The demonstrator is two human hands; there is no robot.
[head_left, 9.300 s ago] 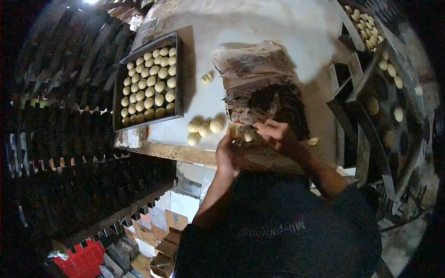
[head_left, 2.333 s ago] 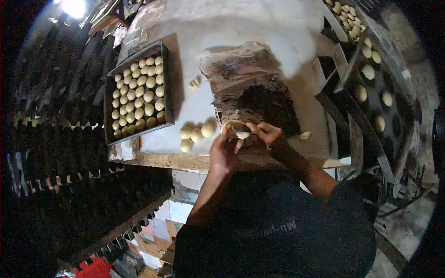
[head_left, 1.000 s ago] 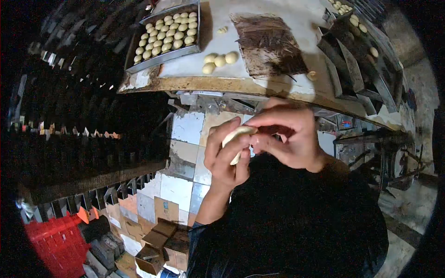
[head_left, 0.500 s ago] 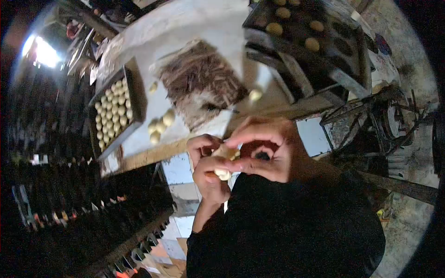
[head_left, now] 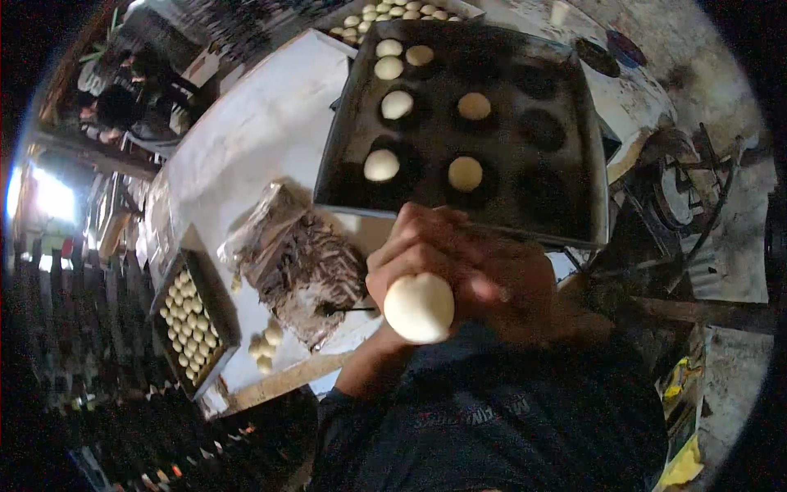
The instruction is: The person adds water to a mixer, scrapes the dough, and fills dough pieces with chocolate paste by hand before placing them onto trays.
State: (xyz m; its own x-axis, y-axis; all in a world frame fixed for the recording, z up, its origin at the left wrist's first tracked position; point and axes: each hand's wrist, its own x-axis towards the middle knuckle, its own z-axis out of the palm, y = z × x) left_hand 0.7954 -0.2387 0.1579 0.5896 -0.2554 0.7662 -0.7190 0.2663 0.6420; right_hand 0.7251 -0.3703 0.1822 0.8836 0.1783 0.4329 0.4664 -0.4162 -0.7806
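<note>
Near the middle of the view, a smooth, pale dough ball bulges out below the curled fingers of my left hand. That hand is closed around its upper part. My right hand presses against the left one from the right, and motion blurs its fingers. Just beyond both hands lies a dark baking tray with several pale dough balls and several browner rounds. To the left sits a shredded brown filling on plastic, with a thin dark tool stuck in it.
A box full of small dough balls stands at the table's left, with several loose dough pieces beside it. Another tray of dough balls lies at the far end. People are at the upper left. A metal frame stands right.
The view has swung right, bringing the baking tray in front of my hands. Earlier my fingers were pinching at the dough; now it shows as a smooth round ball below my left hand.
</note>
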